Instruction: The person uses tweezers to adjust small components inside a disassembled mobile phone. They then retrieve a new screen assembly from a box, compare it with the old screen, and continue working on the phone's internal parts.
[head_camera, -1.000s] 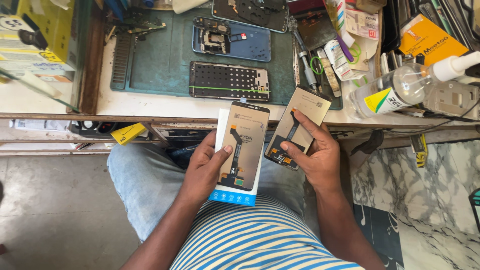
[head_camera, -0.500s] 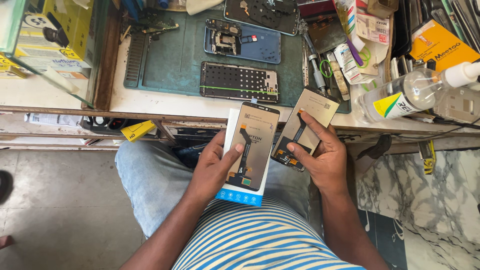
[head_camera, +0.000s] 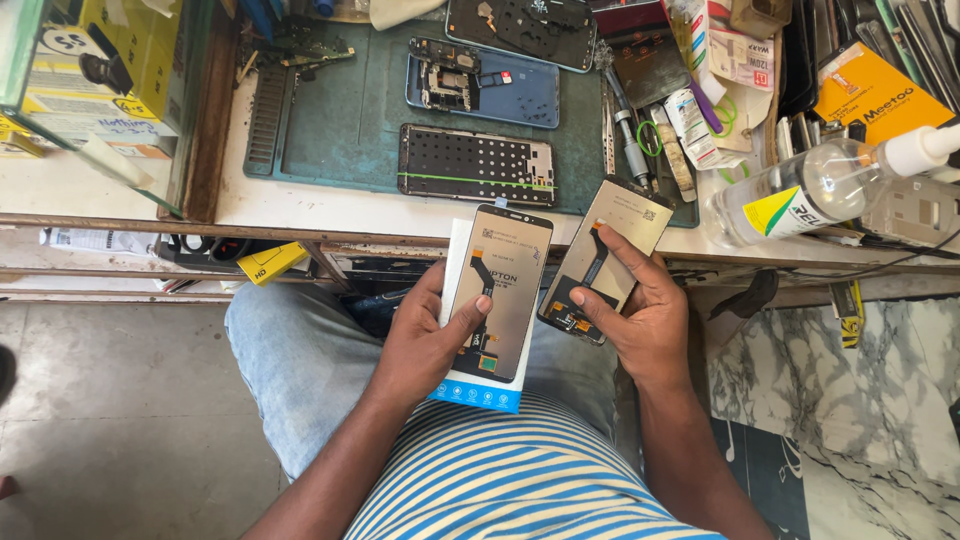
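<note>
Both hands are closed on phone display panels, held side by side over the person's lap with the backs facing up. The left hand (head_camera: 425, 345) grips a tan screen panel (head_camera: 500, 285) together with the white and blue box (head_camera: 480, 385) lying under it, thumb pressed across the panel's black flex cable. The right hand (head_camera: 640, 320) holds a second screen panel (head_camera: 605, 255), tilted toward one o'clock, with the thumb on its lower end and a finger laid along its upper right edge. The two panels sit just beside each other, apart by a narrow gap.

At twelve o'clock from the hands, on the green work mat (head_camera: 340, 130) of the bench, lies a bare phone frame (head_camera: 475, 165), and beyond it an opened blue phone (head_camera: 480, 85) with its insides showing. At two o'clock a clear bottle (head_camera: 810, 190) lies on its side. A yellow box (head_camera: 270, 262) sits at ten o'clock under the bench edge.
</note>
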